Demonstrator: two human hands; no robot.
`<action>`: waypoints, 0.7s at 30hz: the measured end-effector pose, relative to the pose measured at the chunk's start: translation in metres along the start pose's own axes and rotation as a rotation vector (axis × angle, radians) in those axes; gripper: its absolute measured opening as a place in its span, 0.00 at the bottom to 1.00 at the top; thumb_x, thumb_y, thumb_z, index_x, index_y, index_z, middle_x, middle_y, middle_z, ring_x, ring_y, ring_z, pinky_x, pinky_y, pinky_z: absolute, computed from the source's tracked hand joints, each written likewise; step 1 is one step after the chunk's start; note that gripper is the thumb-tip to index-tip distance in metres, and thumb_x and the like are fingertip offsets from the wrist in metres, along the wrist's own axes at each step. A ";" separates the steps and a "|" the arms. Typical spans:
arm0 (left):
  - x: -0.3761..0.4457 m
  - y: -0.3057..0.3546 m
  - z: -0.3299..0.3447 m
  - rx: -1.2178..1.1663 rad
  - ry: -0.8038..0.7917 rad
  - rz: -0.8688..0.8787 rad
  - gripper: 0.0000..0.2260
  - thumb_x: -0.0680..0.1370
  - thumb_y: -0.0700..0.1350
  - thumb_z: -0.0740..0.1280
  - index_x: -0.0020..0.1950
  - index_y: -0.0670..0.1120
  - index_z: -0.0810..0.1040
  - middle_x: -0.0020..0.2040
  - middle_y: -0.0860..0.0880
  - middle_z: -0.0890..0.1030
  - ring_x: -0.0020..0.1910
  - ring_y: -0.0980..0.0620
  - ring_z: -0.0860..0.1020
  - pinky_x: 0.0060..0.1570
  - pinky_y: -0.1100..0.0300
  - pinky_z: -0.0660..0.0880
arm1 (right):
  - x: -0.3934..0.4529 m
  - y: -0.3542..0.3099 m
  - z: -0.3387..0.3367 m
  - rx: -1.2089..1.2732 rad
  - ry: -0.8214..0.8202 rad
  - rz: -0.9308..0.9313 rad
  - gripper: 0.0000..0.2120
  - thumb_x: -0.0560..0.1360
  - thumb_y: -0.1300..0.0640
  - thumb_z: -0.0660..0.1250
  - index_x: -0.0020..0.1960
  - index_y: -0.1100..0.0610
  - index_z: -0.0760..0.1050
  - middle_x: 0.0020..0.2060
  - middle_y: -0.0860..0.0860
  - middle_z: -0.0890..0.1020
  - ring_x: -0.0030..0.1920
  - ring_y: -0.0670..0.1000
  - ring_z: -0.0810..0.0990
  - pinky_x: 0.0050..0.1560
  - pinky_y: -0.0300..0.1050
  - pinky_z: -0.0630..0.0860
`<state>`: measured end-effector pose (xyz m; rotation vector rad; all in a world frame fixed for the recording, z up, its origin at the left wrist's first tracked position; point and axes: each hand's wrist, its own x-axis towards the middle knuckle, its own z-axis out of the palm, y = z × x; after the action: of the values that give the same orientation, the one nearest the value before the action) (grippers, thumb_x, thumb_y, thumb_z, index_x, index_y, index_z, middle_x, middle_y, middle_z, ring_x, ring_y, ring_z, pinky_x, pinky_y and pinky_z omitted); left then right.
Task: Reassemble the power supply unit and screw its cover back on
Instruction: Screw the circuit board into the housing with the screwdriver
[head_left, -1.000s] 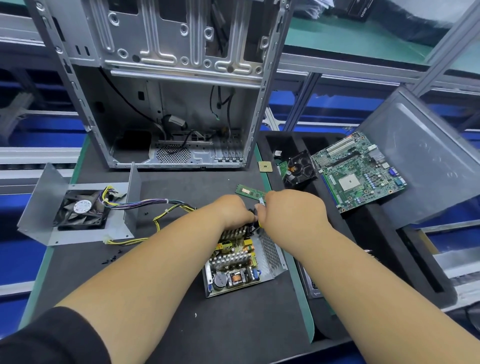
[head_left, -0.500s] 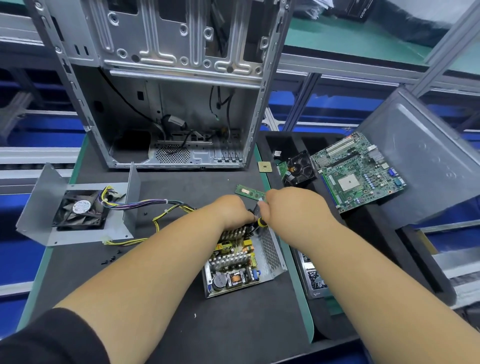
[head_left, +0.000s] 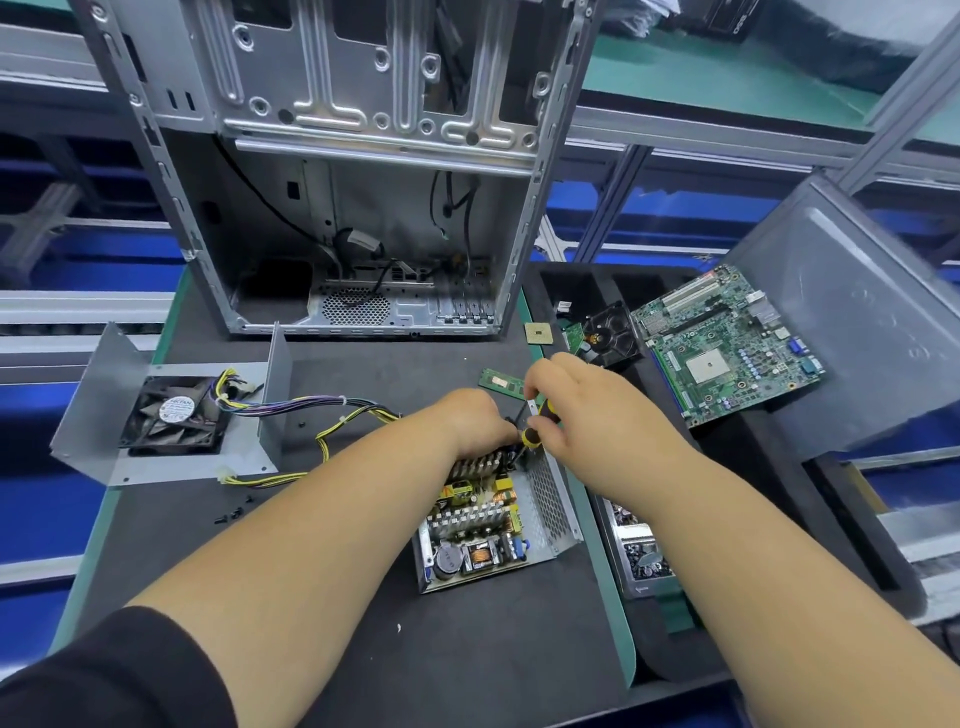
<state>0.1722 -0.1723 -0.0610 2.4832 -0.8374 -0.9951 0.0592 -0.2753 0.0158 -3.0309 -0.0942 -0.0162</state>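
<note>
Dark matting covers the desk (head_left: 363, 649); the open power supply box (head_left: 493, 519) sits in the middle, its cover with the fan (head_left: 171, 415) well apart at nine o'clock; the right hand (head_left: 566, 410) grips a yellow screwdriver (head_left: 535, 428) at the box's far end; the left hand (head_left: 478, 421) curls there too, its grip hidden; I think a board screw goes in now; next comes the cover; an empty computer case (head_left: 363, 182) stands at twelve o'clock.

Work surface: dark grey mat (head_left: 467, 665) with a green edge strip (head_left: 615, 613), lying on a bench. Behind it, aluminium frame rails (head_left: 675, 132) carry an upper shelf topped in green (head_left: 727, 78), with blue panels (head_left: 649, 208) showing between the rails. Lighting is even and bright, with a glare on the bare metal.
</note>
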 end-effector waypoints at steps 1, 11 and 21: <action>0.000 0.001 0.000 -0.007 -0.001 0.000 0.16 0.79 0.50 0.63 0.36 0.41 0.69 0.33 0.46 0.64 0.40 0.44 0.66 0.38 0.56 0.62 | 0.001 0.001 0.001 -0.022 -0.004 -0.008 0.08 0.78 0.54 0.64 0.55 0.57 0.71 0.48 0.51 0.74 0.43 0.54 0.71 0.41 0.46 0.59; 0.000 0.001 0.001 -0.043 0.002 -0.025 0.16 0.79 0.51 0.64 0.36 0.42 0.70 0.33 0.46 0.66 0.39 0.45 0.66 0.32 0.56 0.61 | -0.001 -0.007 0.007 -0.057 -0.081 0.138 0.08 0.79 0.52 0.59 0.47 0.54 0.61 0.38 0.50 0.71 0.36 0.55 0.71 0.29 0.47 0.58; 0.003 -0.001 0.002 -0.046 0.008 -0.023 0.19 0.79 0.54 0.64 0.35 0.42 0.70 0.33 0.46 0.66 0.37 0.46 0.66 0.35 0.56 0.62 | 0.008 -0.007 0.007 -0.273 -0.150 0.235 0.15 0.80 0.44 0.61 0.47 0.55 0.63 0.30 0.48 0.65 0.32 0.53 0.69 0.25 0.43 0.57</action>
<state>0.1729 -0.1732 -0.0644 2.4615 -0.7766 -1.0001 0.0665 -0.2666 0.0097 -3.2886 0.2755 0.2365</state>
